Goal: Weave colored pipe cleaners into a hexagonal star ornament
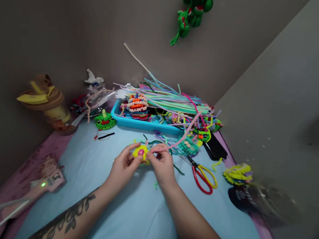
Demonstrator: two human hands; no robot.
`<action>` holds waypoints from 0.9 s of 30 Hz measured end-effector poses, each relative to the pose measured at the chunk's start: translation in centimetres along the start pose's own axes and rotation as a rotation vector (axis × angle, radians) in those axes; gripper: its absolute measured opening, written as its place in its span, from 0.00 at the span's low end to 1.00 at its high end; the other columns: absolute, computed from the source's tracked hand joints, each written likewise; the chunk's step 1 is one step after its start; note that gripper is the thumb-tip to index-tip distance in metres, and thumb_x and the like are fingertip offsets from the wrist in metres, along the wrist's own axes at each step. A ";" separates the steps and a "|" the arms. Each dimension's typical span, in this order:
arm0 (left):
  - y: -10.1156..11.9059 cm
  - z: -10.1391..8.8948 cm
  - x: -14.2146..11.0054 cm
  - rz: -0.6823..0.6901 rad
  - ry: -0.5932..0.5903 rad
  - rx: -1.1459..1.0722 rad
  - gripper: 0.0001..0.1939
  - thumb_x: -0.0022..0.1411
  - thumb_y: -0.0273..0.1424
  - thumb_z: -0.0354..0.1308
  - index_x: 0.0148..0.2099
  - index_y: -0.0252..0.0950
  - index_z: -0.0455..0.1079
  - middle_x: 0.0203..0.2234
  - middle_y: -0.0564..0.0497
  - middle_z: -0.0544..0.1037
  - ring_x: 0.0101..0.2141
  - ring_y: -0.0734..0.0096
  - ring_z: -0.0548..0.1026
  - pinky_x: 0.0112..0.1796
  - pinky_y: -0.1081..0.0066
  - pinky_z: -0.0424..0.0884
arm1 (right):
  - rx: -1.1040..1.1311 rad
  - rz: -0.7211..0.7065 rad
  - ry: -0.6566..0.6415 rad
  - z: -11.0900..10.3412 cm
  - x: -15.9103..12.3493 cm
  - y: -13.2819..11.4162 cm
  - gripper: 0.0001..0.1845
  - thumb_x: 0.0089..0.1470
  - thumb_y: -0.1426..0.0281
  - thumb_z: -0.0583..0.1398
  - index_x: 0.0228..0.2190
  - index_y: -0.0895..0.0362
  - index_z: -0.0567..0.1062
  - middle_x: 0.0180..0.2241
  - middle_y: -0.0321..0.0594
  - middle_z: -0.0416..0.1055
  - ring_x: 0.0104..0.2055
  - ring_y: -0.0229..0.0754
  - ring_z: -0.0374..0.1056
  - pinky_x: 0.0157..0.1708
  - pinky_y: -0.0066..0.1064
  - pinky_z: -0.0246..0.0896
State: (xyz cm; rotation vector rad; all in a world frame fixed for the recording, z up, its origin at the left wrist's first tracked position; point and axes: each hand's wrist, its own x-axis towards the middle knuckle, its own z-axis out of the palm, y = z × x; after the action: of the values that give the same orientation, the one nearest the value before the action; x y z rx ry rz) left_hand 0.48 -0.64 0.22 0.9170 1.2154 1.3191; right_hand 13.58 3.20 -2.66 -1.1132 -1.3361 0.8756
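My left hand (125, 163) is closed on a small yellow fuzzy pipe-cleaner piece (140, 151) with a pink centre, held above the blue cloth. Pinched in my right hand (163, 165) is a long pink pipe cleaner (186, 134), which rises toward the back right. The fingertips of both hands meet at the yellow piece, and they hide part of it. Just behind my right hand sits a teal pipe-cleaner figure (189, 145). Scissors (203, 176) with red and yellow handles lie to the right.
Behind my hands stands a blue tray (149, 126), with many coloured pipe cleaners (169, 98) heaped on it. A green figure (104, 121) is at its left. A black phone (215, 147) and a yellow figure (238, 174) lie right. At front left is a pink hot-glue gun (44, 186).
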 end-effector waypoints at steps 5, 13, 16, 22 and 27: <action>0.3 0.0 -0.1 0.029 -0.042 0.058 0.26 0.48 0.30 0.67 0.50 0.35 0.68 0.19 0.59 0.68 0.22 0.76 0.68 0.26 0.77 0.66 | 0.110 0.107 -0.057 0.2 -0.3 -0.1 0.06 0.44 0.67 0.63 0.25 0.55 0.71 0.30 0.36 0.65 0.32 0.39 0.62 0.30 0.29 0.60; 0.2 -0.4 -0.5 0.012 -0.094 0.129 0.25 0.48 0.30 0.67 0.50 0.36 0.70 0.28 0.52 0.78 0.29 0.71 0.75 0.30 0.75 0.70 | 0.174 0.193 -0.079 -0.7 -0.7 -0.4 0.07 0.45 0.65 0.64 0.25 0.56 0.74 0.36 0.40 0.69 0.40 0.44 0.67 0.36 0.33 0.64; 0.1 -0.7 -0.6 0.008 -0.162 0.150 0.26 0.50 0.30 0.66 0.53 0.36 0.68 0.37 0.47 0.79 0.34 0.68 0.76 0.35 0.73 0.71 | 0.192 0.246 -0.126 -1.1 -0.9 -0.5 0.08 0.47 0.64 0.63 0.24 0.57 0.75 0.43 0.44 0.68 0.41 0.44 0.68 0.36 0.35 0.66; 0.7 -0.8 -0.6 0.052 -0.147 0.229 0.37 0.49 0.28 0.67 0.61 0.39 0.60 0.33 0.51 0.78 0.35 0.70 0.76 0.39 0.73 0.70 | 0.129 0.187 -0.004 -1.2 -1.3 -0.7 0.08 0.50 0.65 0.62 0.25 0.56 0.72 0.45 0.44 0.66 0.49 0.47 0.64 0.44 0.37 0.65; 1.2 -0.2 -1.0 -0.004 -0.066 0.175 0.36 0.48 0.27 0.68 0.59 0.38 0.60 0.28 0.54 0.78 0.34 0.70 0.76 0.40 0.73 0.70 | 0.059 0.190 0.055 -0.7 -1.9 -1.0 0.07 0.51 0.66 0.61 0.25 0.56 0.73 0.44 0.44 0.66 0.49 0.47 0.64 0.47 0.39 0.64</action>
State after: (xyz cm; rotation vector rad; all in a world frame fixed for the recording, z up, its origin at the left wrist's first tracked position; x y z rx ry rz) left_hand 0.14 -1.53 1.47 1.0729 1.2953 1.1838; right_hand 14.03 1.00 -2.18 -1.2235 -1.1656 1.0083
